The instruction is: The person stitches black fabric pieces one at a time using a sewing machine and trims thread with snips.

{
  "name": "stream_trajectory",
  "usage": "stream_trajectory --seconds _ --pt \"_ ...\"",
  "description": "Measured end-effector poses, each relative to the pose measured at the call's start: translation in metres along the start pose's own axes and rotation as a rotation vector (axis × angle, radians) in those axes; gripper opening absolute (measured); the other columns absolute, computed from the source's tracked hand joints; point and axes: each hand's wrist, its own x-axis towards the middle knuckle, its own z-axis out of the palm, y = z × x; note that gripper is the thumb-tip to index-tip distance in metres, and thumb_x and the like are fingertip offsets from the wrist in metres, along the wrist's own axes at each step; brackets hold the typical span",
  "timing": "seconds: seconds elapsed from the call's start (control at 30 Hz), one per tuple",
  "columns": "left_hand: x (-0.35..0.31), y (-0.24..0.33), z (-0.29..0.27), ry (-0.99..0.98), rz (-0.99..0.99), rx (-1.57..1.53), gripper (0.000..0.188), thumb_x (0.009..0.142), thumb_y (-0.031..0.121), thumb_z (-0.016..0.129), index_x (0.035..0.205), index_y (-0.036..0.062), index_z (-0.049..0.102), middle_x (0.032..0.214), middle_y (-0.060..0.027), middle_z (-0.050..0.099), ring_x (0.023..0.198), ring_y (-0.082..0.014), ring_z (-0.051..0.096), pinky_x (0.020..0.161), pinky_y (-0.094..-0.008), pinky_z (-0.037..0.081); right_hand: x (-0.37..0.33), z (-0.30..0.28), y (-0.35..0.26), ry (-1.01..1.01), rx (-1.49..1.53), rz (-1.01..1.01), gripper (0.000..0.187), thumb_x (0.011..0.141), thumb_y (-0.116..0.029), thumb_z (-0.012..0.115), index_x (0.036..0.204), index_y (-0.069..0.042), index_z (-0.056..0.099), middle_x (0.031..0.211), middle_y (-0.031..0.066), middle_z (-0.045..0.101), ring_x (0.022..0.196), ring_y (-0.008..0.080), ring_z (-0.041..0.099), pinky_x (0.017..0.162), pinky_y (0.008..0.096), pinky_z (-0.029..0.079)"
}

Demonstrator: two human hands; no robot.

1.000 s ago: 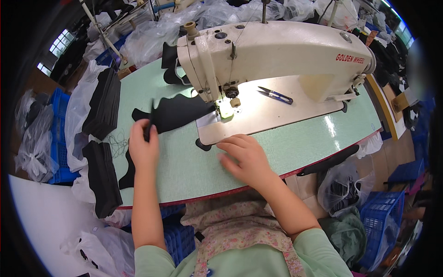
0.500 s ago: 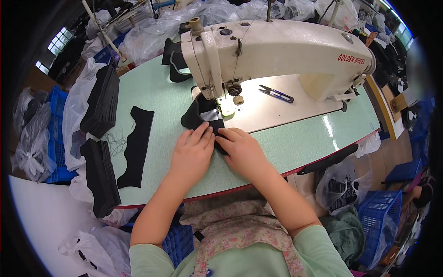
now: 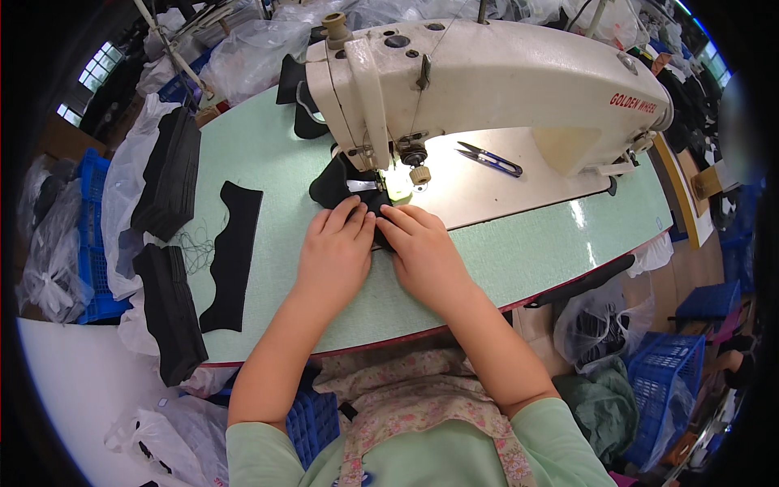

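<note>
A pale green tabletop with a curved, red-trimmed edge [image 3: 527, 247] is taken up along its far side by a cream-white metal sewing machine with a long arm [image 3: 503, 89], whose work area is lit by a lamp. At the table's left edge, two stacks are laid one behind the other: a far stack of black, wavy-edged fabric pieces [image 3: 166, 174] and a near stack of matching black pieces [image 3: 172, 316]. Just to their right, a single flat black fabric piece with one scalloped side [image 3: 237, 252] is laid lengthwise. A curled black fabric piece [image 3: 329, 185] is set at the machine's needle, its near part covered by the fingers. On it the left hand [image 3: 334, 252] is rested, fingers extended and held fairly close; beside it the right hand [image 3: 426, 256] is placed likewise, the fingertips of the two nearly met. Whether the cloth is pinched by either thumb cannot be told. Slim, dark blue-handled thread snips [image 3: 491, 160] are left on the machine's pale bed, and a loose tangle of dark thread [image 3: 195, 247] is seen between the stacks and the single piece.
</note>
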Motion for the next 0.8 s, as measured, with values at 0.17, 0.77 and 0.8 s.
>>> stream_trajectory --seconds 0.17,0.77,0.8 --pt "-0.001 0.012 0.001 -0.048 -0.126 -0.120 0.044 0.083 0.024 0.069 0.119 -0.0006 0.067 0.127 -0.0140 0.065 0.130 -0.0283 0.050 0.107 -0.0464 0.036 -0.007 -0.017 -0.009 0.023 0.039 0.023 0.035 0.073 -0.009 0.068 0.107 0.000 0.069 0.118 0.0125 0.067 0.114 0.0291 0.060 0.097 0.0419 0.046" --pt "0.011 -0.003 0.023 0.041 -0.180 -0.012 0.041 0.090 0.032 0.065 0.120 0.0040 0.068 0.129 -0.0117 0.064 0.137 -0.0283 0.044 0.117 -0.0507 0.028 -0.019 -0.031 -0.009 0.189 0.150 -0.015 0.009 0.077 -0.009 0.072 0.086 -0.007 0.071 0.093 0.0037 0.071 0.093 0.0229 0.066 0.083 0.0385 0.049" --pt "0.013 -0.005 0.024 0.042 -0.171 -0.002 0.040 0.091 0.031 0.065 0.121 0.0048 0.068 0.130 -0.0109 0.063 0.137 -0.0281 0.044 0.117 -0.0508 0.027 -0.019 -0.031 -0.009 0.188 0.150 -0.014 0.009 0.077 -0.009 0.072 0.086 -0.007 0.071 0.093 0.0037 0.071 0.093 0.0229 0.066 0.083 0.0385 0.049"
